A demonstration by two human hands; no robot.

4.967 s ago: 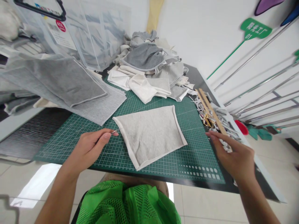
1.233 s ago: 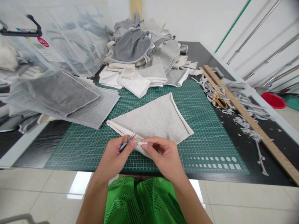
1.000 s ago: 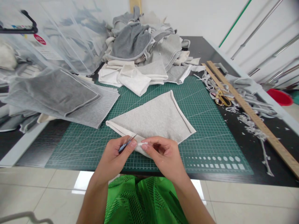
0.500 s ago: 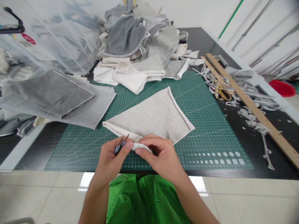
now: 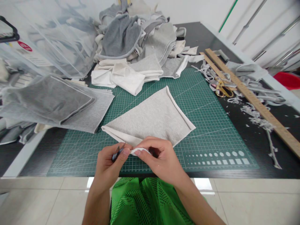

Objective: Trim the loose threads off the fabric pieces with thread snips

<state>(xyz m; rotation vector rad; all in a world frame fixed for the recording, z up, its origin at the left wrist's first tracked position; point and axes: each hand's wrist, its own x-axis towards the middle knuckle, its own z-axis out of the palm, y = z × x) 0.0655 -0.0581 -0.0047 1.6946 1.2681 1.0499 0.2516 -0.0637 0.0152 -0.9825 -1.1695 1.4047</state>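
A light grey piece of fabric point(image 5: 145, 115) with rolled pale edges lies on the green cutting mat point(image 5: 206, 134). Its near edge is lifted and bunched between my two hands. My left hand point(image 5: 111, 162) is closed, pinching the fabric edge between thumb and forefinger. Tucked in that same hand are small blue-handled thread snips point(image 5: 117, 153), blades pointing up and away from me; the rest of them is hidden by my fingers. Close beside it, my right hand point(image 5: 159, 156) grips the white fabric edge with thumb and fingers, its palm hidden.
Stacked grey fabric pieces point(image 5: 51, 100) lie at the left, near a clear plastic bin point(image 5: 47, 40). A heap of grey and white cloth point(image 5: 122, 37) stands at the back. On the right are a wooden ruler point(image 5: 253, 97), gold scissors point(image 5: 221, 89) and fabric scraps point(image 5: 255, 115).
The view has shifted slightly. Both hands keep hold of the fabric edge; the left hand and snips have tilted a little, and the bunched edge between the hands now curves more.
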